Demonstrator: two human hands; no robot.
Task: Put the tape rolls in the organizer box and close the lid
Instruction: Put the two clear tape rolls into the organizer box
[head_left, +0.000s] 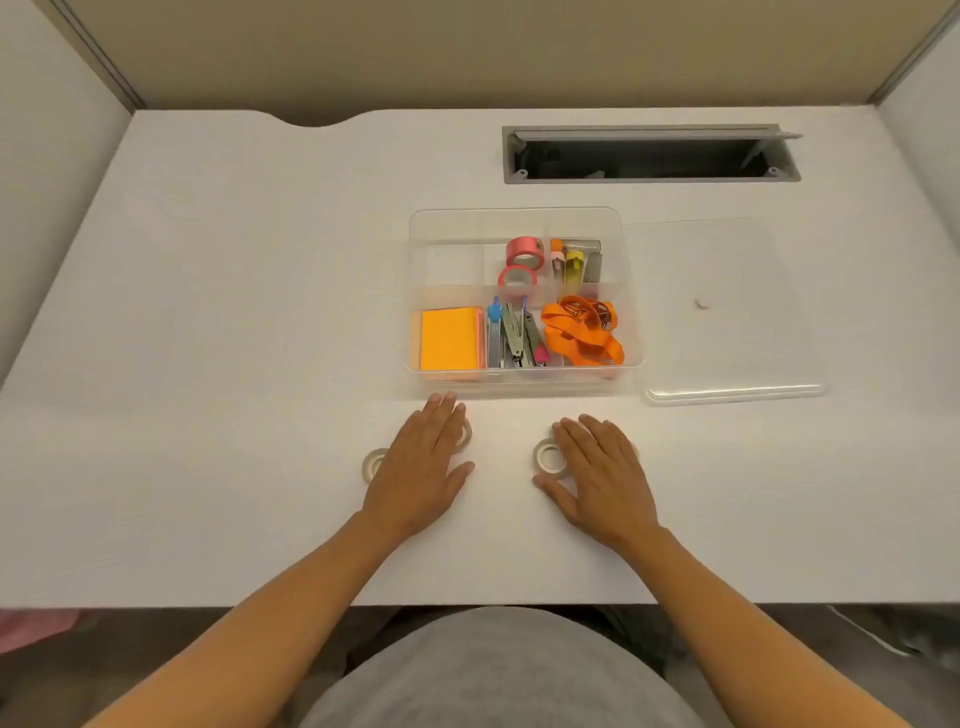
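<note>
A clear organizer box (631, 291) stands open on the white desk, with two pink tape rolls (523, 250) in a back compartment. Its clear lid (727, 312) lies flat to the right of it. Three white tape rolls lie on the desk in front of the box: one (372, 462) peeks out left of my left hand, one (466, 432) is mostly hidden under its fingers, and one (547, 457) lies left of my right hand. My left hand (421, 462) and my right hand (602, 467) rest flat, palms down, fingers apart.
The box also holds orange sticky notes (449, 338), staplers and pens (511, 338), an orange lanyard (582, 332) and highlighters (574, 260). A grey cable slot (649, 153) is open at the back right. Partition walls close in the desk's back and sides.
</note>
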